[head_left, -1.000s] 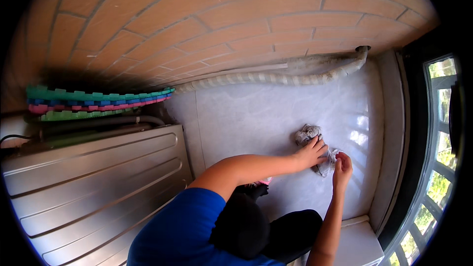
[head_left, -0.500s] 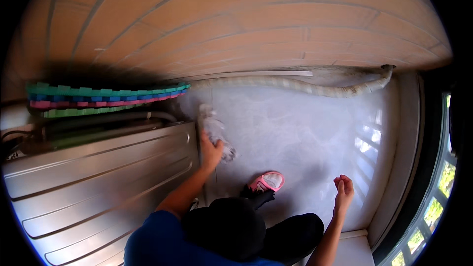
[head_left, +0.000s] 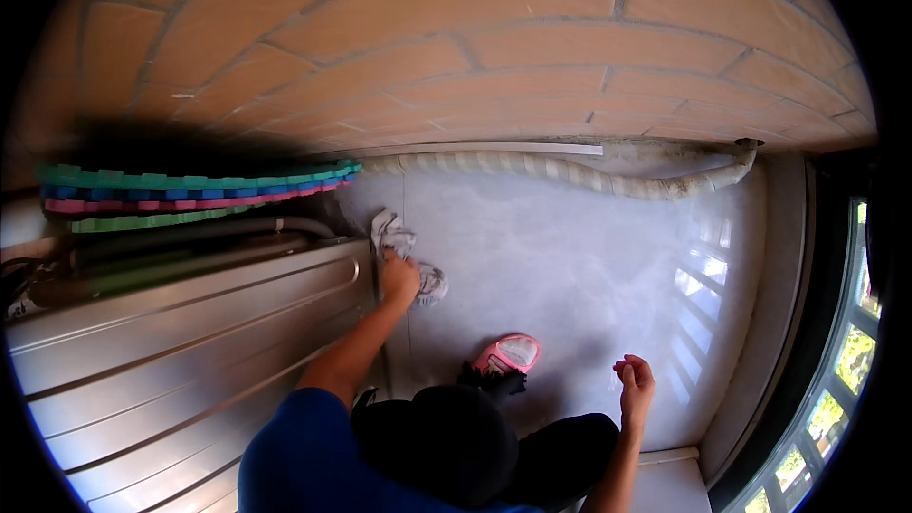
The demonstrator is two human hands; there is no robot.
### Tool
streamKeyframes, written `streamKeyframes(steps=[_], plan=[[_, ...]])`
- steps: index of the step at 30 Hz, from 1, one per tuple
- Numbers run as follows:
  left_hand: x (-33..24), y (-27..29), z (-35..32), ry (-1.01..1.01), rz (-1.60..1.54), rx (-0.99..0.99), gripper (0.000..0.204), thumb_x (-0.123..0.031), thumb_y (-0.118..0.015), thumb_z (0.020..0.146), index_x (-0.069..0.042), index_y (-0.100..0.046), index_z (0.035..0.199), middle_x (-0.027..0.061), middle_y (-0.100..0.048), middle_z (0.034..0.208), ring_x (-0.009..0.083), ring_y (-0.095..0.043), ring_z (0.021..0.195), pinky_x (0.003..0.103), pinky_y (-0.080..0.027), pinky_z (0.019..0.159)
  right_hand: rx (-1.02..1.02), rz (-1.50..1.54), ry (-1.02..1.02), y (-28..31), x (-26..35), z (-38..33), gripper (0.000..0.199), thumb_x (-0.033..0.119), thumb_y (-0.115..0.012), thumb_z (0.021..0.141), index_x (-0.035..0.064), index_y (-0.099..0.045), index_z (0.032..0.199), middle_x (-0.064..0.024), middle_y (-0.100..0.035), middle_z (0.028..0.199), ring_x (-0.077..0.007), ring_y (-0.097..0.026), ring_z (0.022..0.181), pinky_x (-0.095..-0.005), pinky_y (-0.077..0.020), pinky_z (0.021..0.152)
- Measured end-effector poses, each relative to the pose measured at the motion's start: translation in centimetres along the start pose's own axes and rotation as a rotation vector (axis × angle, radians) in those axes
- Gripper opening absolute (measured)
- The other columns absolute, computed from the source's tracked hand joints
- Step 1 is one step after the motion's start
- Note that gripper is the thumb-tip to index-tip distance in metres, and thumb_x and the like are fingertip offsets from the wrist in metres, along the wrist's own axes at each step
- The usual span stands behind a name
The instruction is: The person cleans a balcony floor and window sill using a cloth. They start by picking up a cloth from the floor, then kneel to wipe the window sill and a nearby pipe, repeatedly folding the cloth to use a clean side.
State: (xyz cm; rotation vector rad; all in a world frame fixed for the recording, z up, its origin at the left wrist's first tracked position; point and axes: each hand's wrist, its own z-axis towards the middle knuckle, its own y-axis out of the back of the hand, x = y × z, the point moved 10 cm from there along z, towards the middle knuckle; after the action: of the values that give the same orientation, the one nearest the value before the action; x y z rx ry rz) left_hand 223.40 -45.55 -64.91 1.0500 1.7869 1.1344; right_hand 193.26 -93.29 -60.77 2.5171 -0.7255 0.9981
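Note:
My left hand presses a crumpled grey-white rag onto the pale tiled floor, right beside the corner of a ribbed metal unit. Part of the rag shows on each side of the hand. My right hand hovers over the floor at the lower right, fingers loosely curled and holding nothing. A pink slipper on my foot sits between the two arms.
A brick wall rises behind the floor. A pale ribbed hose runs along its base. Stacked green, blue and pink foam mats lean at the left. A window lines the right edge.
My left hand carried the rag from the right side of the floor to the left, next to the metal unit. My right hand let go and stayed at the right.

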Motion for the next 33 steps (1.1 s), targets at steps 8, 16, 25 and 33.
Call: streamKeyframes(steps=[8, 16, 25, 33], plan=[[-28.7, -7.4, -11.5, -0.803, 0.053, 0.148, 0.046, -0.010, -0.049, 0.077, 0.002, -0.042, 0.121, 0.0227, -0.055, 0.091, 0.0330, -0.059, 0.067, 0.042, -0.050, 0.057, 0.027, 0.017, 0.020, -0.5, 2.6, -1.0, 0.016, 0.003, -0.046, 0.088, -0.0026, -0.055, 0.101, -0.0093, -0.062, 0.084, -0.0158, -0.059, 0.082, -0.0278, -0.0461, 0.078], [-26.6, -5.5, -17.1, -0.753, -0.594, 0.302, 0.050, -0.007, -0.057, 0.075, 0.000, -0.041, 0.122, 0.0186, -0.054, 0.094, 0.0297, -0.058, 0.071, 0.041, -0.048, 0.061, 0.020, 0.049, 0.020, 0.9, 1.5, -4.0, 0.015, 0.004, -0.047, 0.088, -0.0028, -0.055, 0.100, -0.0089, -0.062, 0.083, -0.0158, -0.059, 0.081, -0.0278, -0.0467, 0.077], [9.7, 0.8, -11.2, 0.081, 0.040, 0.028, 0.053, -0.016, -0.050, 0.079, 0.003, -0.031, 0.125, 0.0303, -0.058, 0.091, 0.0443, -0.058, 0.083, 0.048, -0.046, 0.074, 0.022, -0.033, -0.002, 1.3, 0.3, -4.2, 0.017, 0.003, -0.046, 0.088, -0.0038, -0.055, 0.101, -0.0093, -0.062, 0.085, -0.0156, -0.060, 0.083, -0.0270, -0.0463, 0.077], [-11.7, -5.5, -8.4, -0.236, -0.159, 0.116, 0.053, -0.021, -0.056, 0.079, 0.008, -0.040, 0.120, 0.0282, -0.052, 0.110, 0.0405, -0.052, 0.100, 0.042, -0.041, 0.088, 0.025, -0.080, -0.001, 1.1, 0.0, -5.4, 0.017, 0.004, -0.048, 0.087, -0.0036, -0.056, 0.101, -0.0091, -0.063, 0.085, -0.0150, -0.060, 0.082, -0.0261, -0.0464, 0.076]])
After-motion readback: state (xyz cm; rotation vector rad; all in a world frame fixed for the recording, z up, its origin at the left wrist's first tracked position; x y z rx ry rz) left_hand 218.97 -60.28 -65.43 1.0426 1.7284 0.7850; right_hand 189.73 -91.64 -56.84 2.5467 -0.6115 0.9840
